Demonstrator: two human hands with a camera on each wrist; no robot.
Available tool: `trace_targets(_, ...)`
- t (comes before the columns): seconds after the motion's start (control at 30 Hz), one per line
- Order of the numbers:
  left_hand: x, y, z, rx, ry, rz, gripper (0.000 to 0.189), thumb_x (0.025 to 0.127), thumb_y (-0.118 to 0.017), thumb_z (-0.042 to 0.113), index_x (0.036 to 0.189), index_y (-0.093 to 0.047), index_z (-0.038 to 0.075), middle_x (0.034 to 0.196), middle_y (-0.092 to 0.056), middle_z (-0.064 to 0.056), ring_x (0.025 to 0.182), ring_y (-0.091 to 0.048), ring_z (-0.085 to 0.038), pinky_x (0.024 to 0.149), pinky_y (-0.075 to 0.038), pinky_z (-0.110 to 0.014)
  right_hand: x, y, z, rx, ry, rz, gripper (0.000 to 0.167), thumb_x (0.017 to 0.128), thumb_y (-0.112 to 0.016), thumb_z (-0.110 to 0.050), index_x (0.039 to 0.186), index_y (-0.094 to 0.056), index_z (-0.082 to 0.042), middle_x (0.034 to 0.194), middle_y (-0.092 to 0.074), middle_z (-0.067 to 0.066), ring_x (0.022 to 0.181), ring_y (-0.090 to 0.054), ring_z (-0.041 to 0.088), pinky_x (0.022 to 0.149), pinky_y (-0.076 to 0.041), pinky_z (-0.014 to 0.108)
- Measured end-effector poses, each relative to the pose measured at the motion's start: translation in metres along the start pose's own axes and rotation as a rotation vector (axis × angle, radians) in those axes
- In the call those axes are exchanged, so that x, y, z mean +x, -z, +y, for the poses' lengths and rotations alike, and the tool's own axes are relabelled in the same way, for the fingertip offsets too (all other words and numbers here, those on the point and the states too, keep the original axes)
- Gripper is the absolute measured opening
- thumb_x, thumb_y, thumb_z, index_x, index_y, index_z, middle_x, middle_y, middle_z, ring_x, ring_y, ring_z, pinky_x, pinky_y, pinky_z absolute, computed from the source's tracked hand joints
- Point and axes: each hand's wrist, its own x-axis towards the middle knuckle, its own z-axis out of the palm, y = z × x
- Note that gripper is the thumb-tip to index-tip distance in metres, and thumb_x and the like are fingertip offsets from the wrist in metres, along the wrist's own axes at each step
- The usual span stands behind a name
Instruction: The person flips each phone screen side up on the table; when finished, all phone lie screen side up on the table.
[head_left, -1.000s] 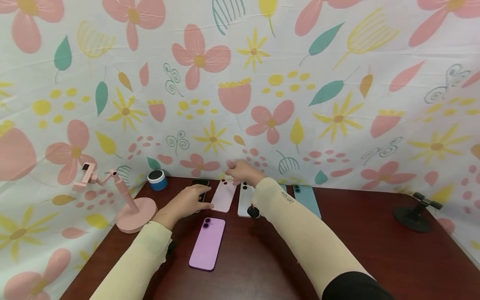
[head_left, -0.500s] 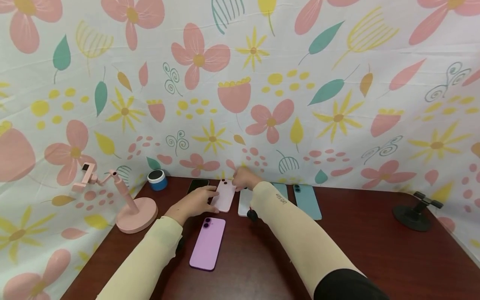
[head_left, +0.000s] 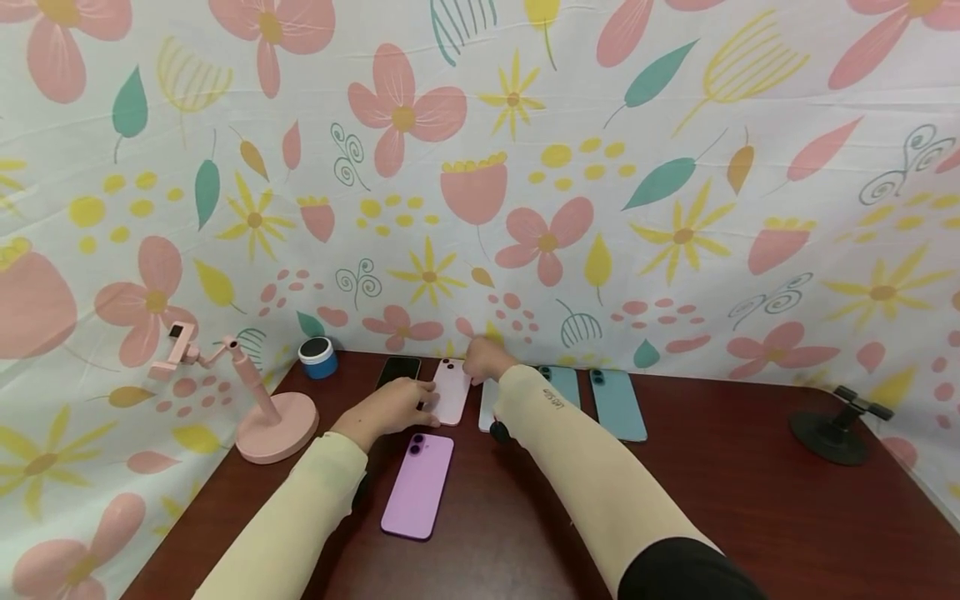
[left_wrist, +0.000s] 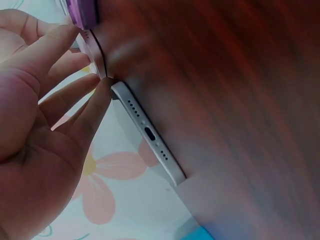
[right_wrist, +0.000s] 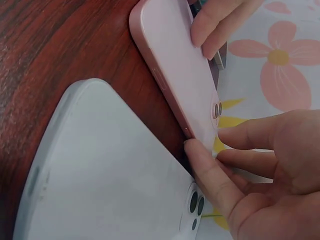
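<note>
A pale pink phone (head_left: pixel 452 392) lies camera side up in a row along the back of the table. My left hand (head_left: pixel 393 408) touches its left side, fingers fairly straight, thumb by its lower end. My right hand (head_left: pixel 486 362) pinches the upper right corner, the thumb against the side edge in the right wrist view. Just right of it lies a white phone (right_wrist: pixel 100 160), partly hidden by my right wrist in the head view. Left of it is a dark phone (head_left: pixel 399 369), half covered by my left hand; its silver bottom edge (left_wrist: pixel 150 132) shows a charging port.
A purple phone (head_left: pixel 418 487) lies in front of the row. Two blue phones (head_left: pixel 618 406) are at its right end. A pink phone stand (head_left: pixel 277 429) and a blue round jar (head_left: pixel 318 358) stand left; a black stand (head_left: pixel 828 437) stands right. Floral cloth hangs behind.
My left hand has moved right, off the dark phone to the pink phone's left side. My right hand has come down onto the pink phone's upper right corner.
</note>
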Motion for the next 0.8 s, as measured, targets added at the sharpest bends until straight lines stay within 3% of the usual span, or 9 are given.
trace_targets(0.13,-0.005,0.001,0.000,0.033,-0.024,0.000,0.047,0.097,-0.080,0.033,0.136,-0.074,0.007,0.154,-0.062,-0.018,0.143,-0.059,-0.038,0.120,-0.048,-0.049,-0.002,-0.001,-0.002,0.022,0.010,-0.047,0.034,0.102,-0.056,-0.003,0.070,-0.049,-0.013,0.078,-0.063,0.003,0.088,-0.082,0.021,0.078,-0.065,0.029)
trace_targets(0.33,-0.010,0.001,-0.003,0.103,-0.103,0.012,0.045,0.099,-0.078,0.031,0.135,-0.074,0.003,0.151,-0.064,-0.022,0.131,-0.065,-0.038,0.112,-0.054,-0.048,0.000,-0.005,-0.002,0.056,0.001,-0.082,0.014,0.103,-0.056,-0.004,0.091,-0.064,-0.002,0.113,-0.074,0.018,0.094,-0.082,0.025,0.087,-0.065,0.034)
trace_targets(0.4,-0.011,-0.001,-0.004,0.137,-0.129,0.018,0.044,0.101,-0.076,0.031,0.134,-0.074,0.003,0.150,-0.064,-0.023,0.126,-0.067,-0.037,0.109,-0.056,-0.047,0.001,-0.005,-0.002,0.052,0.001,-0.080,0.015,0.104,-0.056,-0.004,0.089,-0.062,-0.003,0.111,-0.075,0.019,0.092,-0.082,0.025,0.086,-0.065,0.034)
trace_targets(0.63,-0.012,-0.005,-0.007,0.237,-0.179,0.031,0.037,0.104,-0.072,0.032,0.129,-0.076,0.006,0.149,-0.065,-0.023,0.115,-0.066,-0.032,0.099,-0.057,-0.042,0.011,-0.009,-0.001,-0.045,0.042,-0.093,0.034,0.106,-0.053,-0.006,0.073,-0.051,-0.013,0.081,-0.064,0.005,0.085,-0.082,0.020,0.080,-0.064,0.031)
trace_targets(0.8,-0.013,-0.008,-0.003,0.303,-0.195,0.033,0.035,0.107,-0.067,0.033,0.129,-0.075,0.006,0.149,-0.065,-0.022,0.114,-0.065,-0.029,0.101,-0.057,-0.039,0.012,-0.010,-0.001,-0.061,0.034,-0.075,0.028,0.107,-0.053,-0.006,0.080,-0.057,-0.010,0.085,-0.067,0.007,0.078,-0.080,0.017,0.069,-0.060,0.025)
